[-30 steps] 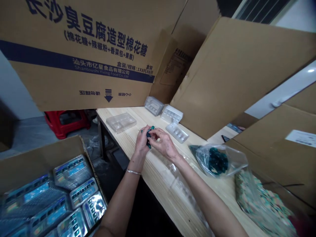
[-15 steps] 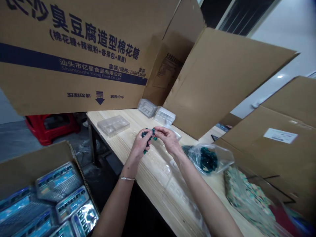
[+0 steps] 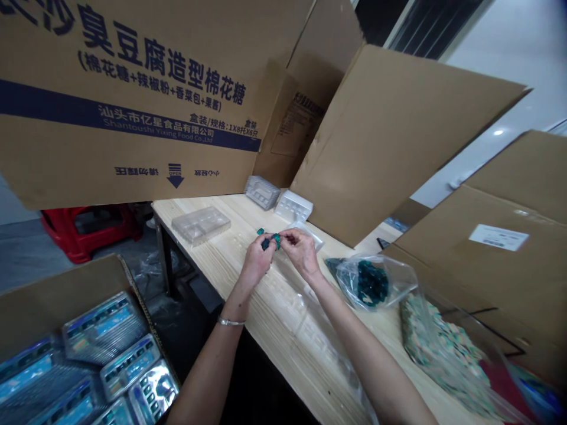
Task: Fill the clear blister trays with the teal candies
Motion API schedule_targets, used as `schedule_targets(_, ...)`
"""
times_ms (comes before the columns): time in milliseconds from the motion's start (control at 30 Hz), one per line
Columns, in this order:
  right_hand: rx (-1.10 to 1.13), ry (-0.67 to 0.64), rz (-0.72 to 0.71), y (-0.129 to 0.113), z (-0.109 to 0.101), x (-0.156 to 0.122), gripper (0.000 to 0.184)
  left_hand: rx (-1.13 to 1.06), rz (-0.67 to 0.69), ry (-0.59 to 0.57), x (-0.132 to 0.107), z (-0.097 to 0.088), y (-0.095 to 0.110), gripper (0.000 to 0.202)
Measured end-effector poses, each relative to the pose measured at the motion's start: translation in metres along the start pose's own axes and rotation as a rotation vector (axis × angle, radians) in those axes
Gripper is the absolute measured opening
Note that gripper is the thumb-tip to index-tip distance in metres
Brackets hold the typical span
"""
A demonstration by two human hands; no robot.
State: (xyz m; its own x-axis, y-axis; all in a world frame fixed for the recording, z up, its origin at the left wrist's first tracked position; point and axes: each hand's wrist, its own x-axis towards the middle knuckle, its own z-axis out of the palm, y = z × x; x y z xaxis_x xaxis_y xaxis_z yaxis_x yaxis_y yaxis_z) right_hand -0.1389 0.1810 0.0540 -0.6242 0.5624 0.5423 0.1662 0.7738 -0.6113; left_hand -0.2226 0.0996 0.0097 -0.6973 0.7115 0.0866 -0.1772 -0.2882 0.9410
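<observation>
My left hand and right hand are together above the pine table, with my fingertips closed from both sides on a small cluster of teal pieces. At this size I can't make out exactly what the pieces are. They are small enough that only my fingertips can hold them, so I keep my palms apart and pinch the cluster up off the boards, where I can see it. More teal pieces lie heaped in a clear plastic bag on the table to my right, close enough for my right hand to reach. A clear plastic blister tray lies just past my right fingers, and other clear trays sit along the far side of the table, against a tall printed cardboard carton. Below the table's edge on my left, an open box holds foil-backed packs, within reach of that hand.
</observation>
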Motion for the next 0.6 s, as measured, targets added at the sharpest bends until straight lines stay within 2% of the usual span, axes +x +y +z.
schedule_targets(167,-0.066,-0.038,-0.169,-0.002,0.001,-0.005,0.017,-0.059,-0.043,0.009,-0.002,-0.003,0.004,0.025)
schedule_targets(233,-0.045,-0.037,-0.135,-0.002,0.001,-0.005,0.016,-0.066,-0.075,0.01,-0.003,-0.004,0.007,0.024)
schedule_targets(300,0.04,-0.057,-0.031,0.0,-0.002,-0.004,0.015,-0.064,-0.106,-0.008,-0.003,-0.006,0.009,0.026)
schedule_targets(400,0.252,-0.22,0.075,0.006,-0.01,-0.002,0.026,-0.096,-0.136,-0.041,-0.004,-0.01,0.01,0.023)
schedule_targets(500,0.365,-0.372,0.032,0.014,-0.017,-0.001,0.029,-0.171,-0.162,-0.125,-0.005,-0.012,0.01,0.018)
schedule_targets(600,0.354,-0.353,-0.022,0.019,-0.019,-0.001,0.024,-0.225,-0.213,-0.232,-0.008,-0.013,0.012,0.02)
